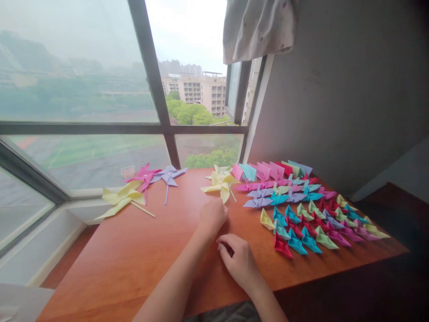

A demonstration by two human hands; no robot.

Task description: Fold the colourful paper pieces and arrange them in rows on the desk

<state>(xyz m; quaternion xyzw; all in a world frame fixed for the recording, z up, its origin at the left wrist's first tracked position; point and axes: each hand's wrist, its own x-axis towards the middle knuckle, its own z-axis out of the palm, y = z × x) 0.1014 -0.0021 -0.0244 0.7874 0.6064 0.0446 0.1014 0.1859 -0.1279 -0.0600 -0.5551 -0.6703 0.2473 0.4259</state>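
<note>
My left hand (213,217) is closed at the lower edge of a yellow paper pinwheel (220,182), where the pinwheel's stick is hidden by the fingers. Just behind it, partly covered, lies a pale green pinwheel (222,171) whose stick pokes out to the right. My right hand (239,257) rests nearer to me on the wooden table (140,259), its fingers loosely curled with nothing visible in them. To the left lie a pink pinwheel (145,176), a lavender pinwheel (168,175) and another yellow pinwheel (123,198), each on a stick.
Rows of folded paper boats (296,242) in several colours cover the table's right side. Behind them are paper cranes (259,193) and a row of folded paper pieces (275,170). A window (161,129) borders the far edge, with a curtain (258,31) above and a grey wall (335,89) right.
</note>
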